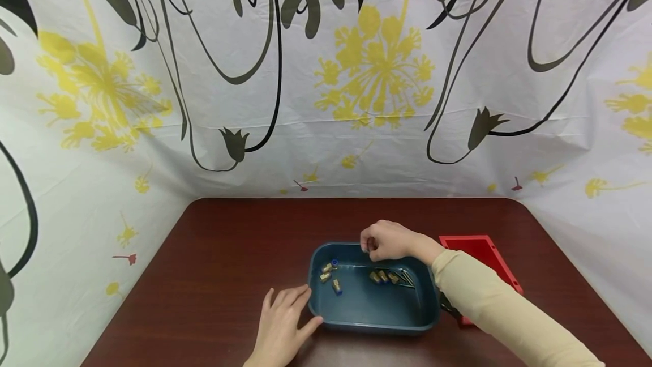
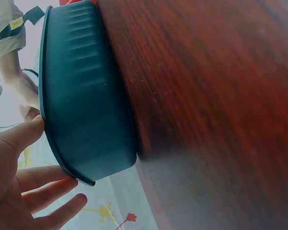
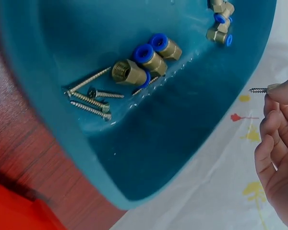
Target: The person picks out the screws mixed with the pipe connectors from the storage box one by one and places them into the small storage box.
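A screw is pinched between the thumb and fingertips of my right hand, above the far rim of a blue-green tray. My left hand has its fingers spread and touches the tray's left rim with thumb and fingertips. Several brass push-in fittings with blue collars lie in the tray's left part. More brass fittings sit in a row toward the right, beside several loose screws.
Partly hidden behind the right forearm, a red bin stands right of the tray. Something dark shows between the two. The dark wooden table meets a patterned cloth at its back and sides.
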Available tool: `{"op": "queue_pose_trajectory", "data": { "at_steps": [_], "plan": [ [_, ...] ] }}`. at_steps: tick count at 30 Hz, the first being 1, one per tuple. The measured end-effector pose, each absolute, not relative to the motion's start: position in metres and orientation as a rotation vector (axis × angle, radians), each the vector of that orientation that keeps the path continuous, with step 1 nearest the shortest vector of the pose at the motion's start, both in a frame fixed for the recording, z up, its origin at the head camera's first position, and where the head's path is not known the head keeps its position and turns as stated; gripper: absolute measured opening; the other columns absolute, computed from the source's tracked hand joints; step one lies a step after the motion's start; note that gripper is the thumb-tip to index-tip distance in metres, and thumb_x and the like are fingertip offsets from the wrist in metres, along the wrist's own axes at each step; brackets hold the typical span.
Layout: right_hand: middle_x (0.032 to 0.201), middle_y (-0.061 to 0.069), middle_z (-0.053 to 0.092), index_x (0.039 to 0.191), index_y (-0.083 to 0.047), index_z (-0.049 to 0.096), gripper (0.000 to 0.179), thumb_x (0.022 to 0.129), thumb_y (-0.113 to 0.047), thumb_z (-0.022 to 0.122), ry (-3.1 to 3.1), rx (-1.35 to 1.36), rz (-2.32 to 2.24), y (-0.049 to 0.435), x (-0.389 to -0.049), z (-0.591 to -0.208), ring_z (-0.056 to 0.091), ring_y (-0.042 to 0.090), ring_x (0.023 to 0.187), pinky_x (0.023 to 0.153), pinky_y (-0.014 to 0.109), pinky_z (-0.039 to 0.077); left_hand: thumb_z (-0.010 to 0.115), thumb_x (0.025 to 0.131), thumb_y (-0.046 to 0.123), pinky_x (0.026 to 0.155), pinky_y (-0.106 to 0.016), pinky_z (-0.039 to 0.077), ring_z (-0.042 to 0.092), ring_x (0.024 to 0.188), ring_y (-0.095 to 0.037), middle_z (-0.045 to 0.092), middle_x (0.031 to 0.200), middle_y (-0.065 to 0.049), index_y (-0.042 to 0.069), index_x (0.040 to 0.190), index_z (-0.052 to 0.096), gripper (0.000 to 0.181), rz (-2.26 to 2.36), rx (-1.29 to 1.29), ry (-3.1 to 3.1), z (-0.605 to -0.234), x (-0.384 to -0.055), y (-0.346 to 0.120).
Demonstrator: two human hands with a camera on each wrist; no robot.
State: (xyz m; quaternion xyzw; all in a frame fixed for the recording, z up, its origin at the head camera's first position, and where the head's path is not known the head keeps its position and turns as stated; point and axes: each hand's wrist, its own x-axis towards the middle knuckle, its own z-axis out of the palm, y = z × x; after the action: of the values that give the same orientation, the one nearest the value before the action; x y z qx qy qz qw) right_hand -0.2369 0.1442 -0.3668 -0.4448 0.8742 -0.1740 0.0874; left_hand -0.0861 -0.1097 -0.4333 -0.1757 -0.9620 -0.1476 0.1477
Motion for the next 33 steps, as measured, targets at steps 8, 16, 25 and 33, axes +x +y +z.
{"op": "queue_pose_trajectory", "data": {
  "at_steps": [8,16,25,33],
  "plan": [
    [0.07,-0.014,0.052,0.079,-0.023,0.057,0.017,0.076,-0.007,0.06,2.635,-1.283,-0.573,0.167,-0.235,-0.358,0.047,0.004,0.059,0.054,0.024,0.041,0.062,0.076,0.047,0.086,-0.058,0.029,0.049,0.1,-0.02,0.055,0.112,-0.001,0.01,0.112,0.062,0.051,-0.425,-0.494,-2.78,-0.432,-0.086,-0.109],
    [0.065,-0.014,0.05,0.077,-0.022,0.057,0.019,0.074,-0.004,0.059,2.734,-1.237,-0.615,0.21,-0.233,-0.35,0.045,0.004,0.056,0.051,0.023,0.04,0.063,0.075,0.047,0.085,-0.058,0.029,0.049,0.1,-0.02,0.056,0.111,-0.001,0.01,0.111,0.063,0.052,-0.422,-0.488,-2.782,-0.432,-0.086,-0.11],
    [0.063,-0.014,0.05,0.075,-0.022,0.056,0.022,0.071,-0.001,0.06,2.839,-1.126,-0.662,0.261,-0.225,-0.349,0.046,0.004,0.057,0.052,0.023,0.041,0.064,0.075,0.046,0.085,-0.058,0.029,0.049,0.099,-0.02,0.056,0.111,-0.001,0.009,0.11,0.063,0.051,-0.408,-0.495,-2.764,-0.432,-0.085,-0.11],
    [0.061,-0.012,0.047,0.075,-0.016,0.055,0.022,0.07,0.005,0.059,2.85,-1.035,-0.691,0.3,-0.215,-0.356,0.044,0.004,0.055,0.05,0.022,0.039,0.062,0.076,0.047,0.086,-0.058,0.029,0.049,0.1,-0.02,0.055,0.112,0.0,0.01,0.111,0.062,0.051,-0.413,-0.495,-2.78,-0.431,-0.085,-0.11]
  ]
}}
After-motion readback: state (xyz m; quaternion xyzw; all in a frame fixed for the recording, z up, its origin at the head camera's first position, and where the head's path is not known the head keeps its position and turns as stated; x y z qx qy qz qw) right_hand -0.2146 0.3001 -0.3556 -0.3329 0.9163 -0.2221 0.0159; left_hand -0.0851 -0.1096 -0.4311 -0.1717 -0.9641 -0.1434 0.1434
